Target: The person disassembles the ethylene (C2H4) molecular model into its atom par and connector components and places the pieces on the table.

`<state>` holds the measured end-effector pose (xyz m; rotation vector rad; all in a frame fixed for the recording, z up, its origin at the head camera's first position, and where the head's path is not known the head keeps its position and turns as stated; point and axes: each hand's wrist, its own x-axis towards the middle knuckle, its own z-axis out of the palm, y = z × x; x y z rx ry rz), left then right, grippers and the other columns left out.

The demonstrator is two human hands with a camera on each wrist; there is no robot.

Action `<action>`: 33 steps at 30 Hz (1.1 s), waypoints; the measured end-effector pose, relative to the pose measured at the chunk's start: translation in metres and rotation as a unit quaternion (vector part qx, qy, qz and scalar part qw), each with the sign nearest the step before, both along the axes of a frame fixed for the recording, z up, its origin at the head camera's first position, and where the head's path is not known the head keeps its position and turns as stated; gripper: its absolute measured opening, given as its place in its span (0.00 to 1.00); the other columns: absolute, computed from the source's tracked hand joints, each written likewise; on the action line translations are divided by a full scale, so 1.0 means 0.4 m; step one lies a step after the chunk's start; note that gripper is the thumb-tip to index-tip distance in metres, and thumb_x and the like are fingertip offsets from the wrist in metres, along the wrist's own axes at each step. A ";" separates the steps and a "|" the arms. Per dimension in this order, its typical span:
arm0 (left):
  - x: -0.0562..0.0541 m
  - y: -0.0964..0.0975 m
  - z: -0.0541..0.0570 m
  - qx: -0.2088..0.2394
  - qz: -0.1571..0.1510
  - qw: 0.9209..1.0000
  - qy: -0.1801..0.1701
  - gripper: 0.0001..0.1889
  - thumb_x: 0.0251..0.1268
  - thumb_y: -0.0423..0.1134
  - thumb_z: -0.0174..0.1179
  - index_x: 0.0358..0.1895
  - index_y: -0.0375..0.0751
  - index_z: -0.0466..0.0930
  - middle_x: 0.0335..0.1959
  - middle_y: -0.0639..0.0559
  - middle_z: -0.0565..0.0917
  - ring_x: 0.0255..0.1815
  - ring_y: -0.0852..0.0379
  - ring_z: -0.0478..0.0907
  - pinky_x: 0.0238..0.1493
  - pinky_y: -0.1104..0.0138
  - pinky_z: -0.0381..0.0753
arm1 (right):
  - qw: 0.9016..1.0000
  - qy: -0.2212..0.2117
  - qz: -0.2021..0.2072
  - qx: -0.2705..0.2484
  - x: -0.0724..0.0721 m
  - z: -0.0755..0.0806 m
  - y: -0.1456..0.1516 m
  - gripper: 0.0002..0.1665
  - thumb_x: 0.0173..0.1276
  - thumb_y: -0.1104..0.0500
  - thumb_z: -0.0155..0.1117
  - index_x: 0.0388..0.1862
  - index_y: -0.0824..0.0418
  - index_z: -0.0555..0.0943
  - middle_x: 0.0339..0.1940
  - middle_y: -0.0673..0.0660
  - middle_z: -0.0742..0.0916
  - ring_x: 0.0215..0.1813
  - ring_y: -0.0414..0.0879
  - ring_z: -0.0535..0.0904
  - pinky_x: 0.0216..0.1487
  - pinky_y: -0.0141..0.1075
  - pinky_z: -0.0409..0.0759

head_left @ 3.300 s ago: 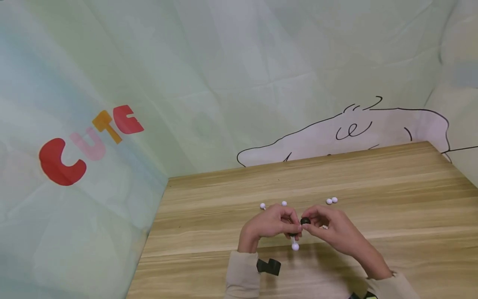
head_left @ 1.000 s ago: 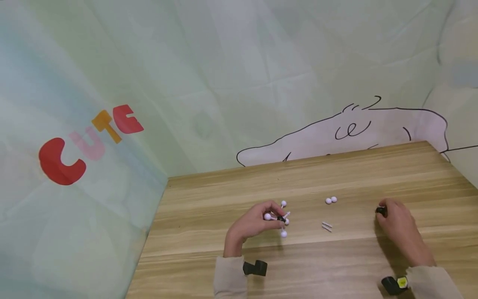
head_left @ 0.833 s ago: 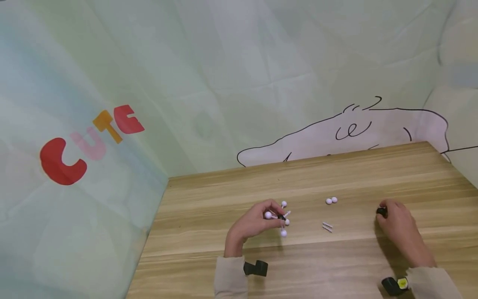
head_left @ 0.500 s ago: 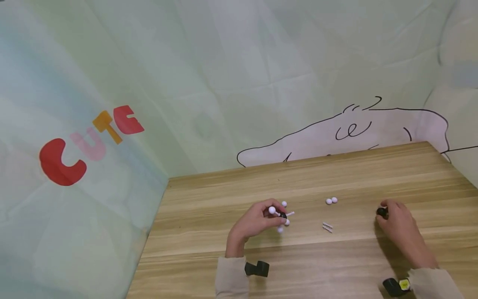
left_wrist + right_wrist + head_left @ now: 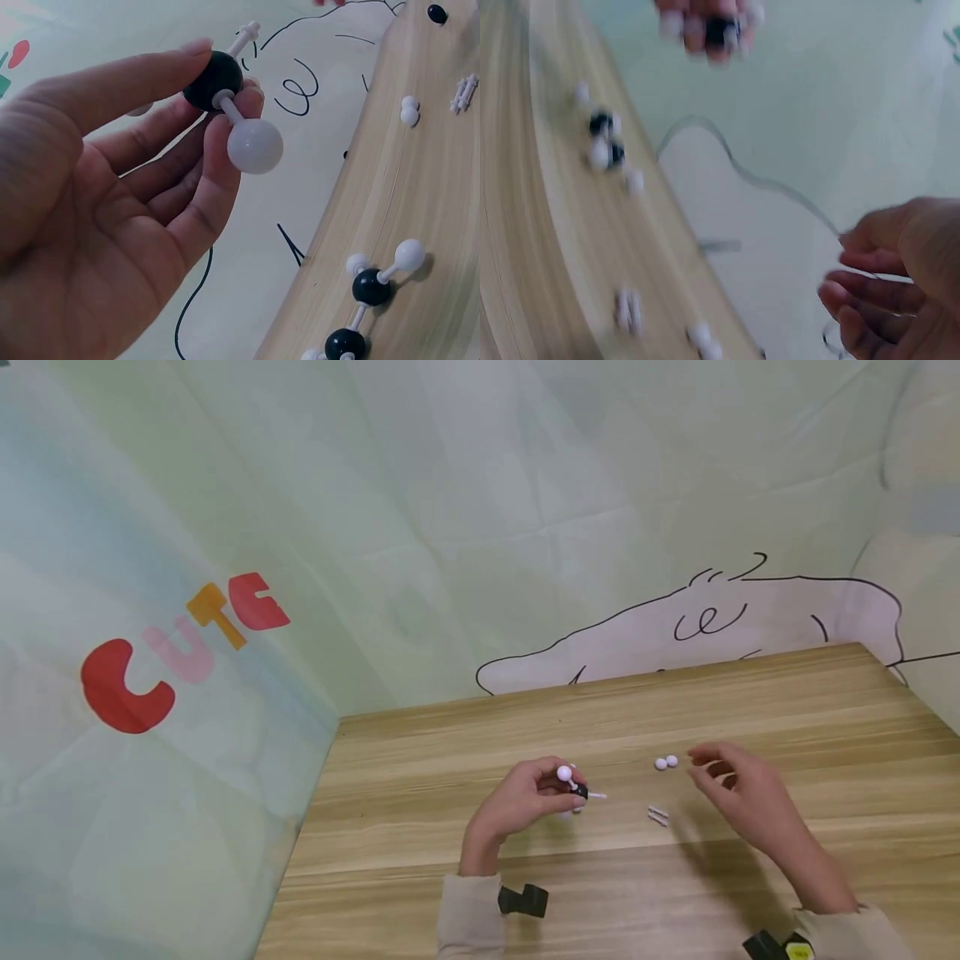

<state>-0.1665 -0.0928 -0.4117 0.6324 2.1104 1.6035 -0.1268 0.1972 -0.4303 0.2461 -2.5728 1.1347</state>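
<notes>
My left hand (image 5: 517,802) pinches a molecular model piece by its black ball (image 5: 214,81), raised over the table. A white ball (image 5: 255,145) on a short stick and a bare white connector peg (image 5: 244,39) project from it; the fingers hide part of the rest. Below, a second model with two black balls (image 5: 371,287) and white balls lies on the table. My right hand (image 5: 750,793), its fingers loosely bent and holding nothing, hovers right of two loose white balls (image 5: 666,762). Two white pegs (image 5: 657,816) lie side by side between the hands.
A loose black ball (image 5: 437,13) lies at the right of the wood-grain table (image 5: 420,793); in the head view the right hand covers its place. Printed cloth (image 5: 450,527) hangs along the table's back and left edges.
My right hand has let go of the loose black ball and moved left, towards the white balls. My left hand has turned and lifted the held model piece, its bare peg now pointing right.
</notes>
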 end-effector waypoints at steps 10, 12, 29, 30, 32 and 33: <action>0.005 0.029 -0.001 0.010 -0.033 0.999 0.017 0.11 0.60 0.32 0.65 0.45 0.34 0.79 0.41 0.42 0.83 0.37 0.63 0.81 0.39 0.72 0.81 | 0.976 -0.084 0.168 -0.114 0.016 0.007 -0.152 0.06 0.66 0.56 0.65 0.39 0.57 0.82 0.33 0.49 0.86 0.32 0.35 0.80 0.31 0.32 0.79; 0.005 0.032 -0.002 0.015 -0.041 0.999 0.013 0.11 0.60 0.32 0.65 0.45 0.34 0.79 0.40 0.43 0.82 0.37 0.64 0.81 0.39 0.72 0.81 | 0.971 -0.083 0.178 -0.135 0.018 0.002 -0.161 0.05 0.65 0.59 0.65 0.37 0.59 0.81 0.32 0.51 0.86 0.30 0.36 0.80 0.30 0.32 0.79; 0.003 0.035 0.014 0.016 -0.092 0.996 0.009 0.09 0.58 0.27 0.64 0.42 0.33 0.79 0.38 0.36 0.82 0.31 0.67 0.78 0.35 0.74 0.78 | 0.971 -0.088 0.175 -0.141 0.024 0.008 -0.158 0.04 0.64 0.60 0.67 0.33 0.51 0.80 0.27 0.50 0.84 0.28 0.36 0.78 0.26 0.32 0.76; 0.003 0.034 0.015 0.014 -0.095 0.995 0.010 0.09 0.58 0.27 0.65 0.41 0.33 0.79 0.38 0.37 0.82 0.31 0.67 0.78 0.35 0.74 0.78 | 0.970 -0.090 0.177 -0.141 0.024 0.009 -0.157 0.04 0.64 0.61 0.66 0.33 0.51 0.80 0.27 0.49 0.83 0.28 0.36 0.78 0.26 0.32 0.76; 0.003 0.033 0.019 0.008 -0.098 0.995 0.011 0.09 0.58 0.28 0.65 0.42 0.34 0.80 0.38 0.39 0.82 0.31 0.67 0.78 0.35 0.74 0.78 | 0.969 -0.093 0.181 -0.141 0.026 0.012 -0.155 0.02 0.64 0.60 0.66 0.33 0.53 0.81 0.27 0.48 0.83 0.28 0.37 0.78 0.26 0.32 0.76; 0.003 0.033 0.020 0.004 -0.099 0.995 0.011 0.09 0.58 0.29 0.65 0.42 0.35 0.80 0.38 0.41 0.82 0.31 0.67 0.78 0.35 0.74 0.78 | 0.968 -0.094 0.183 -0.142 0.027 0.013 -0.154 0.02 0.64 0.60 0.67 0.33 0.54 0.81 0.28 0.47 0.83 0.27 0.37 0.78 0.26 0.32 0.76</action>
